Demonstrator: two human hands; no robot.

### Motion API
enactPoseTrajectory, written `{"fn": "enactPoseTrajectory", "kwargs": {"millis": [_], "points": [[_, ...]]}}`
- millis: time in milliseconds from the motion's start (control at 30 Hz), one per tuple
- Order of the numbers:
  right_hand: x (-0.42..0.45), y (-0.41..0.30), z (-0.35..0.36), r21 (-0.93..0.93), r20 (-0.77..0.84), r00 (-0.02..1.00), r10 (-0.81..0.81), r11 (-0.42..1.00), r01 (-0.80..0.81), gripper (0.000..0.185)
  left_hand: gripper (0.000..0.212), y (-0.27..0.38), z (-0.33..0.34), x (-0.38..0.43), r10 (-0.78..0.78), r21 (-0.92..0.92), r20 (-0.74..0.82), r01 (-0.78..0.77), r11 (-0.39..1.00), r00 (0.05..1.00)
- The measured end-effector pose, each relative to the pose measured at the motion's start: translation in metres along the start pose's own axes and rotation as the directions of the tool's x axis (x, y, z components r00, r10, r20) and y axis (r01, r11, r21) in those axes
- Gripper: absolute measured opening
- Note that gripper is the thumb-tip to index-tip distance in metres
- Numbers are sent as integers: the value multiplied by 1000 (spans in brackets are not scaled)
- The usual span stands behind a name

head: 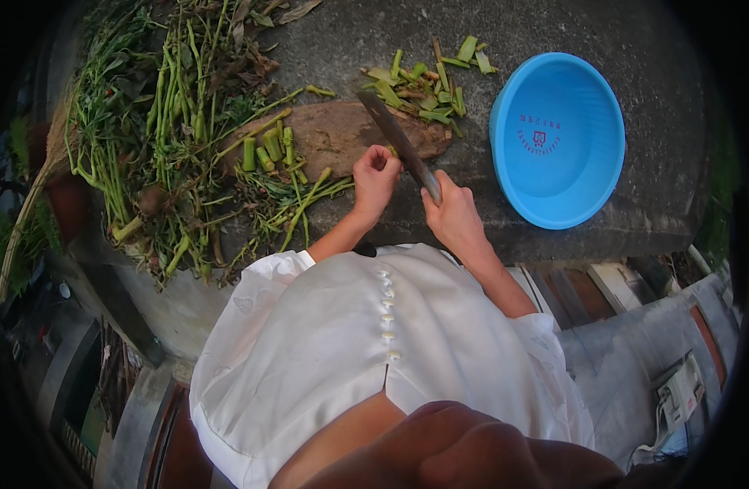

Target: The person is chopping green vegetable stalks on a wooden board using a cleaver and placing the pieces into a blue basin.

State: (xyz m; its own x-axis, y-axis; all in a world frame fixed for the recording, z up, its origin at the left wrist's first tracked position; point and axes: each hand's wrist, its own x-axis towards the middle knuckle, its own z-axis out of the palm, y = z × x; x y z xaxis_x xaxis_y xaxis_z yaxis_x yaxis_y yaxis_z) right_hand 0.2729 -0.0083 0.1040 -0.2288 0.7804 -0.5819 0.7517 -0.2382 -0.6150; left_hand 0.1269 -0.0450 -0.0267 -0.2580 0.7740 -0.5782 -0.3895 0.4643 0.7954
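Note:
My right hand [453, 209] is closed round the handle of a dark-bladed knife [394, 131], whose blade slants up and left over a worn wooden board [332, 131]. Just left of the blade, my left hand [376, 183] pinches a small green piece [393, 151], mostly hidden by the fingers. Short thick cut stem pieces [270, 145] lie on the board's left part. Peelings and split stem scraps [420, 88] are heaped at its upper right edge, partly on the slab. Leafy thin stems [301, 205] lie left of my left hand.
A blue plastic basin [558, 140] bearing printed writing stands on the concrete slab [649, 122] at the right. A big heap of leafy green stalks [179, 122] covers the slab's left side. A straw broom [35, 189] leans at the far left. The slab's near edge runs before my body.

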Motion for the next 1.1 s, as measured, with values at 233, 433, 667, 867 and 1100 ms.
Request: {"fn": "enactPoseTrajectory", "kwargs": {"millis": [233, 433, 667, 867, 1100], "points": [[5, 1, 1, 4, -6, 1000, -15, 1000, 15, 17, 11, -4, -2, 5, 9, 16, 23, -10, 1000, 1000], [14, 4, 5, 12, -3, 1000, -26, 1000, 26, 17, 12, -6, -3, 7, 27, 58, 25, -28, 998, 999], [33, 16, 19, 31, -57, 998, -21, 999, 23, 18, 10, 0, 3, 8, 11, 109, 20, -13, 994, 1000], [42, 22, 24, 67, -17, 1000, 4, 998, -3, 20, 10, 4, 3, 4, -23, 88, 30, 20, 996, 999], [62, 33, 17, 111, -12, 1000, 20, 994, -19, 21, 3, -4, -8, 8, 31, -29, 64, -29, 999, 997]]}}
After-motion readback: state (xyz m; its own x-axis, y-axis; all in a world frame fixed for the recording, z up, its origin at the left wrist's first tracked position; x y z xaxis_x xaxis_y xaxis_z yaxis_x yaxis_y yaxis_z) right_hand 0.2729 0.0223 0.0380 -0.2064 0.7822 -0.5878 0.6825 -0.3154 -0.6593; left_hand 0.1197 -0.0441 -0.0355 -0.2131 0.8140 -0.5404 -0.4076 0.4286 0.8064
